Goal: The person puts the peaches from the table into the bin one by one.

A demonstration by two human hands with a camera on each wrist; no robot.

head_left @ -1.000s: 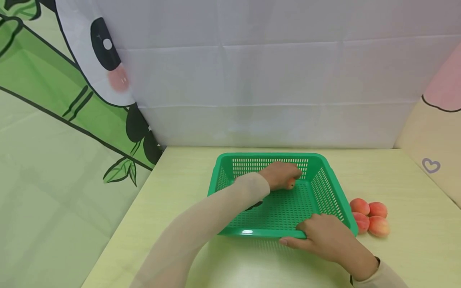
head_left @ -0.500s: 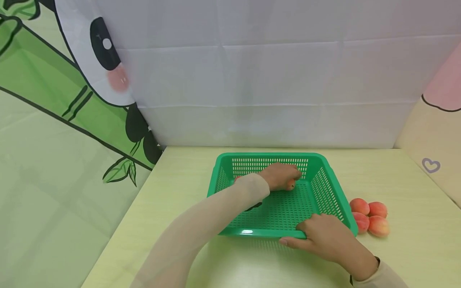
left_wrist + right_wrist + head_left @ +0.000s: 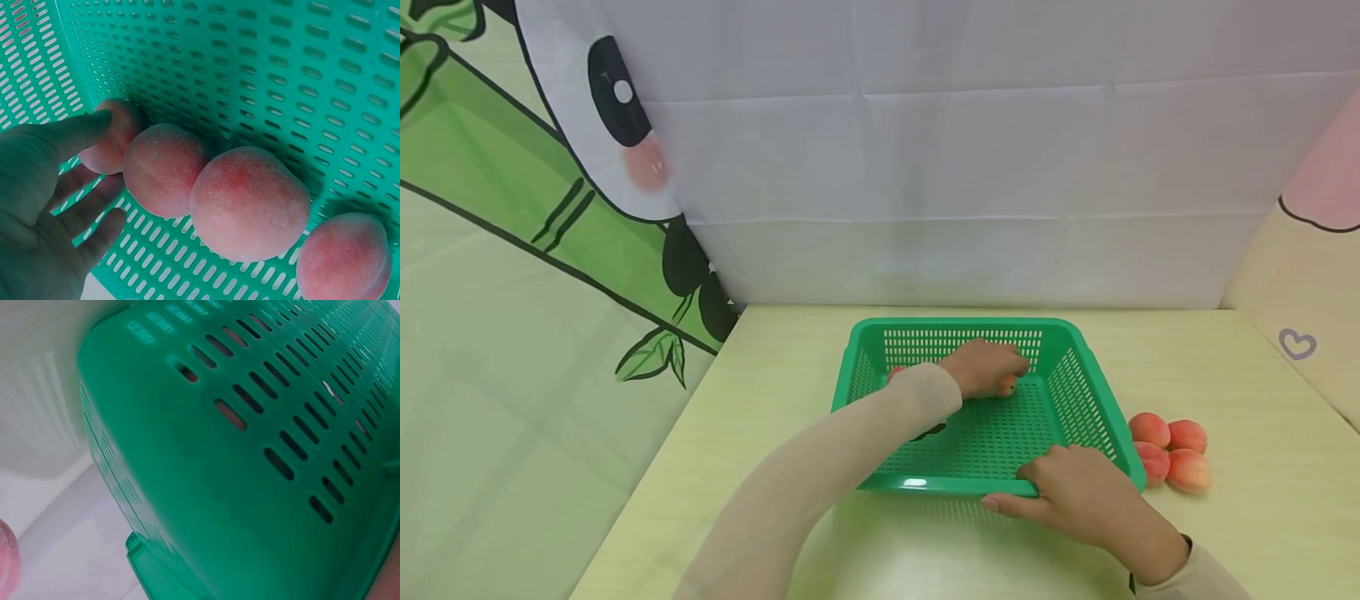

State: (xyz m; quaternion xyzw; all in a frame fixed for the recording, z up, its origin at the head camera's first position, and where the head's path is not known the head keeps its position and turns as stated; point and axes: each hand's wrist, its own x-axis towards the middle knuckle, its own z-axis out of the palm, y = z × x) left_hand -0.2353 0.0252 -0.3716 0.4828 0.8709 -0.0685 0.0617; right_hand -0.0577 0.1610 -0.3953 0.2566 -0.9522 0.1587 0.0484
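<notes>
On pale tabletop (image 3: 790, 367) before white cloth (image 3: 970, 167), left grip (image 3: 983, 367) clasps peach (image 3: 119, 147), right grip (image 3: 1078, 492) basket (image 3: 955, 485).

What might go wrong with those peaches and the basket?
The left hand holds a peach that seems to touch its neighbour; moving it might nudge the row.

The right hand grips the basket's rim; a tug could shift the basket into the peaches outside, close by its right side.
</notes>
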